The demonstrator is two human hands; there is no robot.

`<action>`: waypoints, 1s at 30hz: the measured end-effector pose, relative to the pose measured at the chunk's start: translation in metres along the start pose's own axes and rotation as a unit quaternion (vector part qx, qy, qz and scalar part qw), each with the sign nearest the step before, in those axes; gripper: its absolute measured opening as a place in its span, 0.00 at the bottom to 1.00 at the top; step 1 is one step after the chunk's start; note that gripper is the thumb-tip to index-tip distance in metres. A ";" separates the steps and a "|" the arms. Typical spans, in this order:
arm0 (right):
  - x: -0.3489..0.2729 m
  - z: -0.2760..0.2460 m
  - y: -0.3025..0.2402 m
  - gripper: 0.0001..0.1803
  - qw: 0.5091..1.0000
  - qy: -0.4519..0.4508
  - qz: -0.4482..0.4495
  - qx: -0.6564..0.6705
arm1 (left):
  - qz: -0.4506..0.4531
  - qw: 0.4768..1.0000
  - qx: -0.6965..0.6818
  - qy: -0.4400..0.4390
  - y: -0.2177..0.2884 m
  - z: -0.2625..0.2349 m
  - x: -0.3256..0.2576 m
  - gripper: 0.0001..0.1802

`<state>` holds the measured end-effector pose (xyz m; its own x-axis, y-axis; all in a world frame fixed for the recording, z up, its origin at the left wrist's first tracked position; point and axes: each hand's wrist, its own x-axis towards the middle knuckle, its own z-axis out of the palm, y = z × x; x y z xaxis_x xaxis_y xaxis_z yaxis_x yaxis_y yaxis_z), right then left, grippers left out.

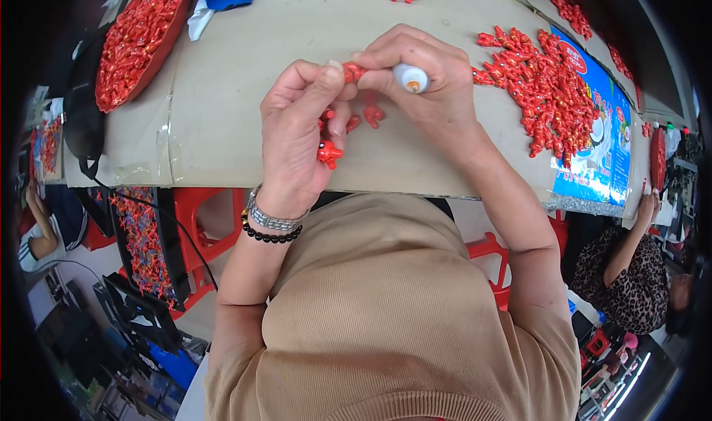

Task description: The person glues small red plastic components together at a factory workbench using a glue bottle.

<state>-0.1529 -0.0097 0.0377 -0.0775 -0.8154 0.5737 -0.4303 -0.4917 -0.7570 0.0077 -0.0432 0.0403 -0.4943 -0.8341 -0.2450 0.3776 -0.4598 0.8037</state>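
My left hand (300, 117) is closed on small glossy red figurines. One red figurine (353, 71) is pinched at its thumb and fingertip, and another red figurine (328, 154) with a dot-like eye pokes out below the curled fingers. My right hand (434, 76) is closed round a white pen-like tube (412, 79), its orange-brown end facing me. The right fingertips meet the pinched figurine, and the tube's other end is hidden by the hand. Just beyond my left fingers, a few loose red figurines (373, 114) lie on the table.
A big pile of red figurines (545, 87) covers the table's right, partly on a blue printed sheet (619, 154). At far left stands a heaped red tray (178, 28), beside a black device (83, 102) with a cord. A co-worker's arm (630, 235) shows at right.
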 end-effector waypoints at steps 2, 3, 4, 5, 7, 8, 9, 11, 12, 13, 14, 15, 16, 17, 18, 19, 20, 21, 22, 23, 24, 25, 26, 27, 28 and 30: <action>0.004 -0.004 -0.001 0.08 1.000 -0.006 -0.004 -0.016 | -0.006 1.000 0.002 0.005 0.000 0.000 0.001 0.10; 0.005 -0.006 -0.001 0.09 0.999 -0.012 -0.007 -0.035 | -0.013 1.000 0.004 0.006 0.000 0.001 0.001 0.09; 0.007 -0.007 0.000 0.09 0.999 -0.013 -0.008 -0.034 | -0.011 1.000 0.003 0.008 0.000 0.002 0.000 0.09; 0.009 -0.008 0.002 0.07 0.999 0.022 0.001 -0.026 | -0.026 1.000 -0.004 0.007 0.001 0.004 -0.001 0.12; 0.010 -0.015 0.000 0.06 0.998 0.055 0.010 -0.018 | -0.042 0.999 -0.014 0.008 0.002 0.003 -0.002 0.15; 0.012 -0.024 -0.006 0.07 0.989 0.098 0.110 -0.018 | -0.063 0.996 -0.070 0.005 0.003 0.001 -0.001 0.16; 0.014 -0.034 -0.010 0.09 0.968 0.141 0.208 -0.019 | -0.083 0.989 -0.125 0.002 0.004 -0.001 0.000 0.18; 0.022 -0.053 -0.011 0.09 0.952 0.153 0.253 -0.073 | -0.111 0.978 -0.176 0.004 0.011 -0.006 0.002 0.17; 0.025 -0.062 -0.009 0.08 0.931 0.167 0.297 -0.128 | -0.139 0.964 -0.226 0.003 0.015 -0.008 0.002 0.16; 0.026 -0.070 -0.007 0.08 0.931 0.168 0.297 -0.129 | -0.139 0.964 -0.227 0.002 0.019 -0.009 0.003 0.16; 0.026 -0.076 -0.004 0.08 0.921 0.137 0.311 -0.188 | -0.143 0.959 -0.244 -0.001 0.023 -0.009 0.003 0.14; 0.027 -0.080 -0.003 0.08 0.907 0.107 0.325 -0.246 | -0.146 0.954 -0.262 -0.003 0.025 -0.010 0.002 0.13; 0.028 -0.079 -0.004 0.08 0.888 0.090 0.353 -0.282 | -0.147 0.954 -0.262 -0.004 0.025 -0.012 0.002 0.13; 0.027 -0.081 -0.002 0.08 0.887 0.090 0.353 -0.283 | -0.152 0.953 -0.263 -0.021 0.024 -0.013 0.002 0.12; 0.026 -0.083 0.001 0.09 0.875 0.056 0.356 -0.324 | -0.155 0.951 -0.264 -0.037 0.023 -0.016 0.001 0.11; 0.025 -0.086 0.004 0.09 0.859 0.022 0.359 -0.364 | -0.154 0.951 -0.265 -0.036 0.021 -0.019 0.001 0.11; 0.024 -0.089 0.007 0.09 0.860 0.020 0.358 -0.363 | -0.150 0.950 -0.265 -0.065 0.018 -0.023 0.001 0.11; 0.023 -0.093 0.008 0.11 0.854 0.007 0.357 -0.380 | -0.148 0.948 -0.265 -0.097 0.017 -0.025 0.002 0.11; 0.022 -0.096 0.009 0.12 0.847 -0.006 0.356 -0.396 | -0.147 0.948 -0.265 -0.097 0.017 -0.023 0.001 0.11; 0.022 -0.099 0.007 0.12 0.847 -0.007 0.355 -0.396 | -0.154 0.948 -0.265 -0.082 0.017 -0.020 0.000 0.12; 0.022 -0.099 0.005 0.12 0.849 0.002 0.356 -0.389 | -0.157 0.949 -0.265 -0.064 0.016 -0.018 -0.001 0.13; 0.023 -0.100 0.005 0.11 0.852 0.011 0.357 -0.382 | -0.153 0.950 -0.265 -0.061 0.015 -0.018 -0.001 0.13; 0.022 -0.103 0.008 0.13 0.852 0.018 0.355 -0.384 | -0.154 0.945 -0.279 -0.074 0.012 -0.019 0.000 0.14; 0.021 -0.102 0.009 0.13 0.854 0.016 0.354 -0.382 | -0.156 0.939 -0.293 -0.087 0.010 -0.019 0.001 0.16; 0.021 -0.101 0.009 0.13 0.872 0.042 0.332 -0.356 | -0.154 0.940 -0.293 -0.085 0.011 -0.019 0.001 0.16; 0.021 -0.098 0.008 0.14 0.889 0.069 0.310 -0.330 | -0.159 0.921 -0.335 -0.118 0.013 -0.018 0.001 0.20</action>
<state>-0.2463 -0.0008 0.0745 -0.5732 -0.7999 0.1776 -0.6974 0.3625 -0.6182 0.0264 -0.0559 0.0409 -0.7899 -0.5720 -0.2211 0.5439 -0.8200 0.1780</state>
